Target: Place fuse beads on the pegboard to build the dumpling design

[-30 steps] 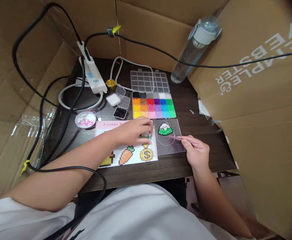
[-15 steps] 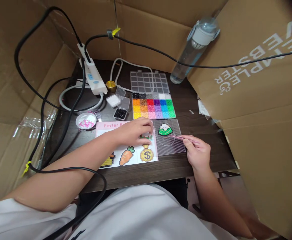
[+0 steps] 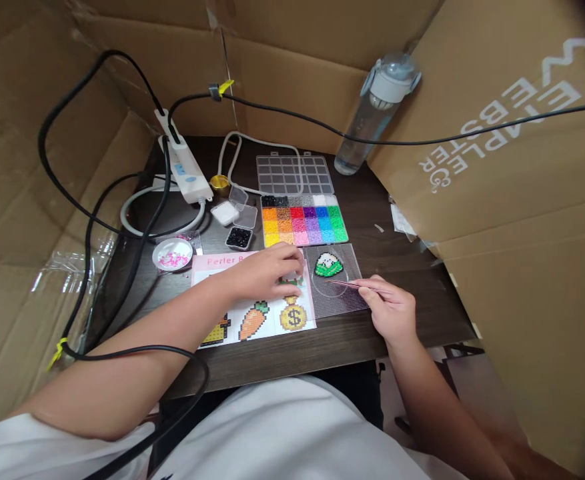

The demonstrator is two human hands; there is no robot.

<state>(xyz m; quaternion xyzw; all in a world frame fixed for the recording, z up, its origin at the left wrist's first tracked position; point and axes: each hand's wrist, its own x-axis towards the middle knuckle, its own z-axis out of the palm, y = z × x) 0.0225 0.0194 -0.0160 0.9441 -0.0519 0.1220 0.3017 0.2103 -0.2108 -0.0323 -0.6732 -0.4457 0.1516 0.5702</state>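
Observation:
My right hand (image 3: 391, 310) grips a pair of pink tweezers (image 3: 367, 286), whose tips point left over the clear pegboard (image 3: 345, 300). Just above the tips lies a bead figure (image 3: 329, 265) in white, green and black, set on the board; whether the tips pinch a bead is too small to tell. My left hand (image 3: 272, 272) rests on the printed pattern sheet (image 3: 282, 333), its thumb and fingers apart with nothing held. It covers part of the sheet's pictures; a carrot and a money bag show below it.
Behind the board stands an open bead case (image 3: 305, 223) with coloured compartments. Small boxes of white beads (image 3: 225, 213) and black beads (image 3: 239, 238) sit left of it, near a dish of pink beads (image 3: 172, 255). A water bottle (image 3: 372, 120), power strip (image 3: 188, 170) and black cables surround them.
The tweezer tips have shifted slightly left and down, away from the bead figure's lower edge. My left hand stays on the sheet. The whole view has tilted a little.

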